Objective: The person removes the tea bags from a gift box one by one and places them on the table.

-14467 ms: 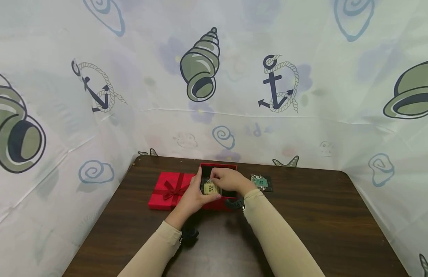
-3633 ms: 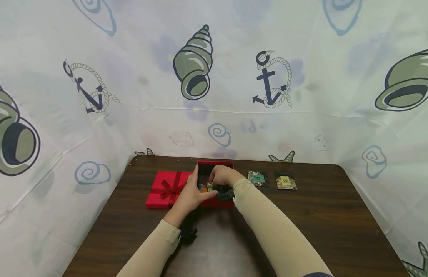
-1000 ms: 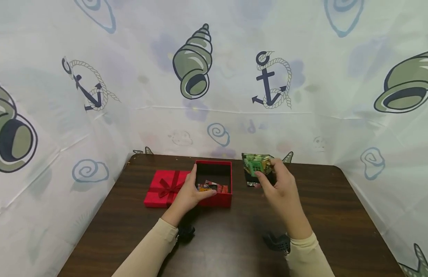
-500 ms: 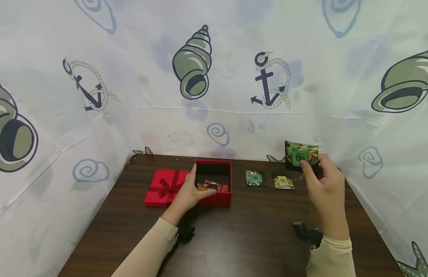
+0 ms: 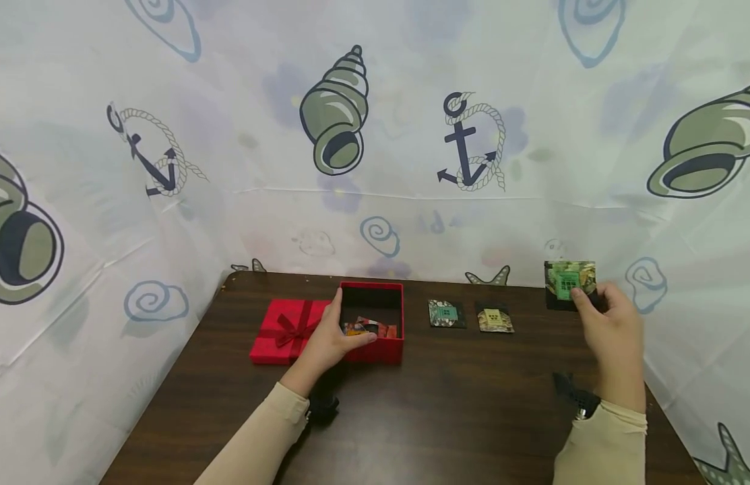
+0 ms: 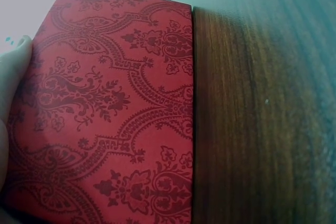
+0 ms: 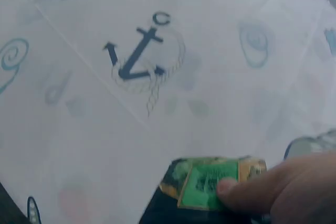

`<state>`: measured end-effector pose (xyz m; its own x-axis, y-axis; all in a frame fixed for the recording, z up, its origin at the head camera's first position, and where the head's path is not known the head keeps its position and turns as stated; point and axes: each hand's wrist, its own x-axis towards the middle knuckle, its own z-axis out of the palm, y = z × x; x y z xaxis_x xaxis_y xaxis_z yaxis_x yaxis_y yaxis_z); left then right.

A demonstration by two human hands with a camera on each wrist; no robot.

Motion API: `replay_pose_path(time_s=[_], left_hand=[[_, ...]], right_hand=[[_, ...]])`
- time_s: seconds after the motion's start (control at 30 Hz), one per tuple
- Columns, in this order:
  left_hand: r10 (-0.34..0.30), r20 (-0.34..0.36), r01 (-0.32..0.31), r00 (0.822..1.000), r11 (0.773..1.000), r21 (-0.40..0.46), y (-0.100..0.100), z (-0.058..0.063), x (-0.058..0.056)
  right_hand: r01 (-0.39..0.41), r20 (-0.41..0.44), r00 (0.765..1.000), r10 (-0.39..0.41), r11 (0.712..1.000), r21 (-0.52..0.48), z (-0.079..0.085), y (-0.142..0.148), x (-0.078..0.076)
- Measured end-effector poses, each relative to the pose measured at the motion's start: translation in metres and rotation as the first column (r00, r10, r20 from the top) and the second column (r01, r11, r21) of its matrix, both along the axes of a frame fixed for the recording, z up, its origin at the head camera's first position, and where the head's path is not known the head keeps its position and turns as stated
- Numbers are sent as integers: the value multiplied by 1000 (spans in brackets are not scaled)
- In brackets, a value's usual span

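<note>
My left hand (image 5: 327, 342) grips the near left corner of an open red gift box (image 5: 383, 350), thumb on the front rim and fingers along the left side. Dark-lined inside, the box holds several colourful packets (image 5: 383, 330), mostly red and orange. The left wrist view is filled by the box's patterned red wall (image 6: 110, 103). At the far right, my right hand (image 5: 617, 333) pinches a small flat packet with a green label (image 5: 559, 279), raised above the table. Its thumb presses on the green label (image 7: 202, 184) in the right wrist view; its other fingers are mostly hidden.
The red lid with a ribbon bow (image 5: 268, 350) lies left of the box. Right of the box, a teal-labelled packet (image 5: 446, 314) and a yellow-labelled packet (image 5: 494, 318) lie in a row on the dark wooden table (image 5: 447, 404). A printed cloth (image 5: 411, 135) hangs behind.
The right hand took the green-labelled packet from the box and carried it right, past the two lying packets. Earlier, the yellow-labelled packet went from box to table. The left hand stayed on the box.
</note>
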<state>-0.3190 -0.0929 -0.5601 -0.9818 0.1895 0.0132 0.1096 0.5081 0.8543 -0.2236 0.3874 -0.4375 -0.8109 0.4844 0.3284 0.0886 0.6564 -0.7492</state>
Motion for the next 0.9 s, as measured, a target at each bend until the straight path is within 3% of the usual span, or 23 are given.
replay_pose_path(time_s=[0.13,0.27,0.4,0.73,0.9], left_hand=[[-5,2,5,1000,1000,13,-1,0,0],[-9,6,9,1000,1000,12,-1,-1,0],[-10,4,10,1000,1000,14,-1,-1,-1],[-15,3,15,1000,1000,27,0,0,0],[-15,2,15,1000,999,31,0,-2,-2]], right_hand=[[52,101,994,-50,999,-15,-15,20,-6],[46,131,990,-45,999,-10,-28,31,-12],[44,145,989,-26,992,-119,-42,36,-20],[71,110,993,-34,932,-356,-81,37,-40],[84,124,992,-35,906,-414,-106,39,-47]])
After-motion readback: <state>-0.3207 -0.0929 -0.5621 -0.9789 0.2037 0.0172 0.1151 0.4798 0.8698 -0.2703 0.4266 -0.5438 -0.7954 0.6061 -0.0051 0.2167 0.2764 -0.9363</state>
